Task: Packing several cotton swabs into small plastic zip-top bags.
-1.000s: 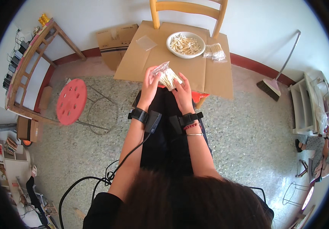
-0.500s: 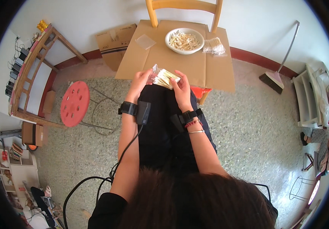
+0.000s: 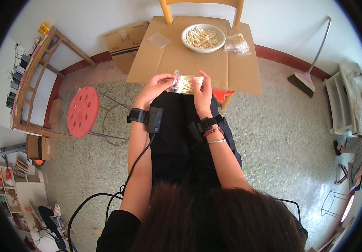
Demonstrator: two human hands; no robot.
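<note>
Between my hands, just over my lap at the cardboard's near edge, is a clear plastic bag [image 3: 173, 85] with a bundle of cotton swabs [image 3: 187, 84] in or at its mouth; how far they sit inside cannot be told. My left hand [image 3: 155, 89] pinches the bag's left end. My right hand [image 3: 203, 91] is closed on the right end of the swabs, thumb on top. Beyond them a white bowl [image 3: 184, 42] holds many loose swabs. To its right lie filled bags of swabs [image 3: 237, 43], and to its left a flat clear bag [image 3: 159, 40].
A cardboard sheet [image 3: 176, 61] covers the wooden chair [image 3: 167, 12] seat. Left stands a red round stool [image 3: 83, 112]; a cardboard box [image 3: 126, 44] leans by the wall. At right are a broom [image 3: 304, 82] and a white shelf [image 3: 336, 101]. A cable [image 3: 141, 155] runs along my left forearm.
The bundle of swabs has turned from slanting to nearly level. Both hands have shifted slightly to the right with it, and the left hand's grip on the bag has turned.
</note>
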